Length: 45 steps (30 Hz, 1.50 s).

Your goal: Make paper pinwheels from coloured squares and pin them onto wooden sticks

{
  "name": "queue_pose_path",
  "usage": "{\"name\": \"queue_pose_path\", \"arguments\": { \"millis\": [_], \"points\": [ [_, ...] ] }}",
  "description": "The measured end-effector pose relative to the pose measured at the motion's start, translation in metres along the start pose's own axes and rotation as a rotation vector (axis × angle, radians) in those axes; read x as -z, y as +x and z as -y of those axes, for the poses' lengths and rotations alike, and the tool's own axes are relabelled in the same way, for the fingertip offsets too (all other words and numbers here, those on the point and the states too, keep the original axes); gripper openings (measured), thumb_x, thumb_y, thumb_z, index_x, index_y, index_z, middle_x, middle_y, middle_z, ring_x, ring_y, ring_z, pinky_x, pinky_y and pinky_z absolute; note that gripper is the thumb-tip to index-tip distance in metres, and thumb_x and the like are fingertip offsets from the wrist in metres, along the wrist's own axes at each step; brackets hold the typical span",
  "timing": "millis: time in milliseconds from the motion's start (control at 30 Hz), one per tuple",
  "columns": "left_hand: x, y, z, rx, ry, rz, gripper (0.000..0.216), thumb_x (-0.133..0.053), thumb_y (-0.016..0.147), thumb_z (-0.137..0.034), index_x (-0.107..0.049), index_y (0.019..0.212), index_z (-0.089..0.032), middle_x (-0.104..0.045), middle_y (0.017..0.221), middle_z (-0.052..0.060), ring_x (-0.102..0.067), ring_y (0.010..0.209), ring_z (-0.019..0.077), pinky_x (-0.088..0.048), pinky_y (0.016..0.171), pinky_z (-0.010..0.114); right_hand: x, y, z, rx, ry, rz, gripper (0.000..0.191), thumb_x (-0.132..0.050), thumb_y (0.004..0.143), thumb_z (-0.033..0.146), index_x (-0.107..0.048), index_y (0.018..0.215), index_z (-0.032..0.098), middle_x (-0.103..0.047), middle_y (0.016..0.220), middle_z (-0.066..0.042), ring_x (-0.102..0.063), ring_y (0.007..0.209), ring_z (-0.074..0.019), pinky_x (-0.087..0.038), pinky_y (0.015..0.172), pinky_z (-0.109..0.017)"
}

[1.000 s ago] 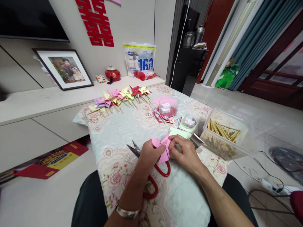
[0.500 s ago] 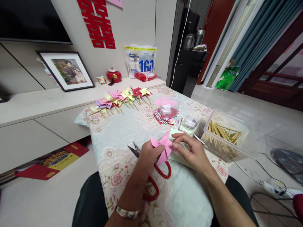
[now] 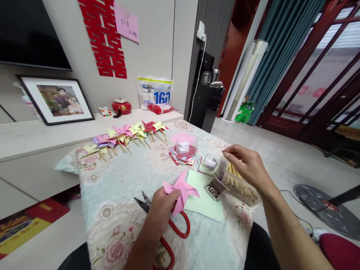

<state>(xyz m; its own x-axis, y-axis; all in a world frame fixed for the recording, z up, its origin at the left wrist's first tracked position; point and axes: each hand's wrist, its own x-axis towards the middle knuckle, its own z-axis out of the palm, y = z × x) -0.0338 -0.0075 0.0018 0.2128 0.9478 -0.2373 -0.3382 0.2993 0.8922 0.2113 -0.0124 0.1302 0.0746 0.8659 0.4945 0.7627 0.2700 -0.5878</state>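
My left hand is closed on a folded pink paper pinwheel, held just above the flowered tablecloth. My right hand hovers over the clear box of wooden sticks, fingers curled and pinched together; whether anything is in them I cannot make out. Red-handled scissors lie under my left hand. A pale green paper sheet lies beside the pinwheel, with a small open box of pins on it.
Several finished pinwheels on sticks lie in a row at the table's far side. A clear tub sits on coloured paper squares, with a small round container near it. A fan stands on the floor at right.
My right hand let go of the pinwheel and moved right, over the stick box. The left hand keeps the pinwheel. The view has swung up and to the right.
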Motion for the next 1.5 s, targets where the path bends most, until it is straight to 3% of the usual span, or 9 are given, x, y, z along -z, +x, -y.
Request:
{"name": "queue_pose_path", "arguments": {
  "millis": [133, 267, 400, 633, 833, 1000, 1333, 1500],
  "points": [
    [0.000, 0.000, 0.000, 0.026, -0.112, -0.026, 0.021, -0.077, 0.061, -0.032, -0.062, 0.069, -0.018, -0.059, 0.058, -0.002, -0.051, 0.054, 0.0133, -0.038, 0.053, 0.025, -0.001, 0.008, 0.012, 0.105, -0.189, 0.243, 0.012, -0.059, 0.089, 0.020, -0.067, 0.080, 0.021, -0.069, 0.072, -0.001, -0.062, 0.065, -0.0173, -0.044, 0.060, -0.028],
    [0.002, 0.001, 0.001, 0.007, -0.122, -0.001, 0.021, -0.076, 0.063, -0.032, -0.060, 0.067, -0.019, -0.055, 0.055, -0.004, -0.047, 0.050, 0.0116, -0.035, 0.051, 0.024, -0.021, -0.022, 0.019, 0.165, -0.433, 0.519, 0.022, -0.053, 0.088, 0.009, -0.065, 0.073, 0.020, -0.069, 0.070, -0.002, -0.063, 0.064, -0.0164, -0.041, 0.059, -0.026],
    [0.004, 0.002, 0.004, -0.006, -0.112, -0.008, 0.021, -0.075, 0.064, -0.032, -0.057, 0.065, -0.020, -0.051, 0.051, -0.006, -0.042, 0.045, 0.0102, -0.032, 0.048, 0.024, -0.047, -0.049, 0.009, 0.089, -0.821, 0.667, 0.025, -0.050, 0.084, 0.000, -0.067, 0.075, 0.016, -0.073, 0.080, -0.011, -0.069, 0.067, -0.0212, -0.037, 0.055, -0.026],
    [0.001, 0.000, -0.001, 0.002, -0.155, -0.015, 0.020, -0.076, 0.061, -0.029, -0.062, 0.068, -0.017, -0.057, 0.054, -0.004, -0.049, 0.049, 0.0119, -0.039, 0.053, 0.024, -0.067, -0.052, -0.012, 0.071, -0.913, 0.743, 0.030, -0.048, 0.083, -0.007, -0.071, 0.094, 0.010, -0.072, 0.105, -0.019, -0.074, 0.078, -0.0280, -0.043, 0.056, -0.026],
    [0.001, 0.001, 0.000, -0.003, -0.177, -0.025, 0.020, -0.076, 0.061, -0.029, -0.063, 0.070, -0.017, -0.057, 0.055, -0.004, -0.049, 0.050, 0.0120, -0.038, 0.052, 0.025, -0.072, -0.053, -0.016, 0.085, -0.906, 0.769, 0.024, -0.050, 0.087, -0.002, -0.069, 0.093, 0.013, -0.072, 0.099, -0.014, -0.074, 0.081, -0.0257, -0.047, 0.062, -0.026],
    [0.001, 0.000, 0.001, -0.004, -0.193, -0.034, 0.020, -0.075, 0.061, -0.028, -0.064, 0.072, -0.017, -0.055, 0.054, -0.005, -0.047, 0.048, 0.0112, -0.033, 0.049, 0.024, -0.075, -0.055, -0.022, 0.093, -0.905, 0.752, 0.024, -0.047, 0.089, 0.000, -0.067, 0.096, 0.010, -0.071, 0.100, -0.017, -0.073, 0.083, -0.0258, -0.047, 0.065, -0.027],
    [-0.001, -0.001, -0.001, 0.001, -0.184, -0.025, 0.018, -0.074, 0.063, -0.027, -0.064, 0.073, -0.016, -0.059, 0.057, -0.003, -0.051, 0.052, 0.0126, -0.037, 0.051, 0.024, -0.074, -0.053, -0.029, 0.145, -0.854, 0.781, 0.022, -0.049, 0.087, 0.001, -0.067, 0.091, 0.012, -0.073, 0.095, -0.015, -0.073, 0.082, -0.0264, -0.044, 0.063, -0.028],
    [0.003, 0.001, 0.004, -0.024, -0.186, -0.015, 0.015, -0.073, 0.066, -0.026, -0.065, 0.076, -0.018, -0.053, 0.051, -0.005, -0.046, 0.046, 0.0116, -0.032, 0.047, 0.024, -0.073, -0.052, -0.030, 0.114, -0.830, 0.781, 0.026, -0.048, 0.081, -0.002, -0.067, 0.091, 0.011, -0.074, 0.093, -0.015, -0.073, 0.080, -0.0263, -0.041, 0.062, -0.028]
  ]
}}
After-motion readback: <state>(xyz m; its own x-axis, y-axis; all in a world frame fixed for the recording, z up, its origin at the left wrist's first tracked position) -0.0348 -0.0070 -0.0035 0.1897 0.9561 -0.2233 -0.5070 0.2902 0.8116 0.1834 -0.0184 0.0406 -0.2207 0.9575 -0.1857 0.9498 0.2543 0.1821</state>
